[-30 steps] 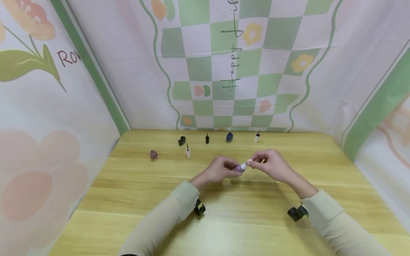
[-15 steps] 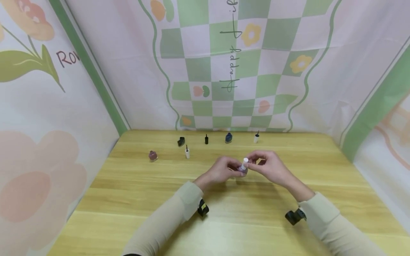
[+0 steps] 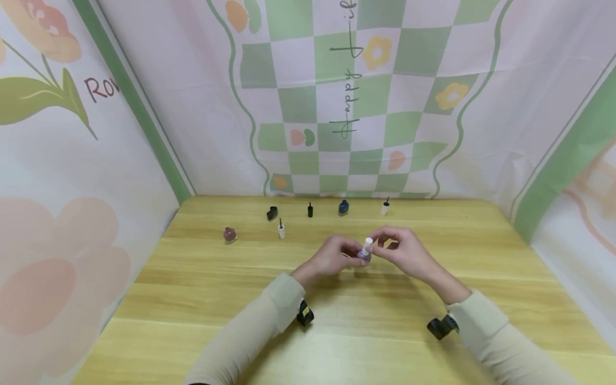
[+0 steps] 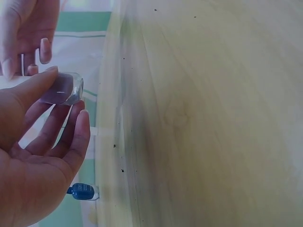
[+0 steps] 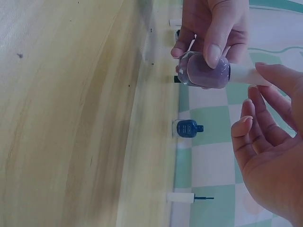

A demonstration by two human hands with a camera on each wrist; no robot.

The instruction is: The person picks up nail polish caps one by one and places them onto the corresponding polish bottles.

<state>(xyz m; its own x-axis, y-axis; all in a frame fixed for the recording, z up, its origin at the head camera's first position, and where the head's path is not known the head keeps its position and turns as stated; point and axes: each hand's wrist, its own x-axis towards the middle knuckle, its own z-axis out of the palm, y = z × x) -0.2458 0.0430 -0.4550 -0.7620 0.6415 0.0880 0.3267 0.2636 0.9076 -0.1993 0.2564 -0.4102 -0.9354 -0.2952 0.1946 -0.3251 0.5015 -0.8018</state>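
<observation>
Fingers (image 5: 187, 35) clamp the purple nail-polish bottle (image 5: 208, 73) in the left hand (image 3: 331, 255), its white cap (image 5: 244, 74) in the right hand (image 3: 406, 249); I'd keep both aligned, twisting gently.

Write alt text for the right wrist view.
The left hand holds a mauve nail polish bottle while the right hand pinches its white cap. Beyond, a blue bottle and an upturned white brush cap stand on a wooden table.

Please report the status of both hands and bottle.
Left hand grips purple bottle; right hand pinches its white cap. Cap on bottle. Nothing visibly blocking.
</observation>
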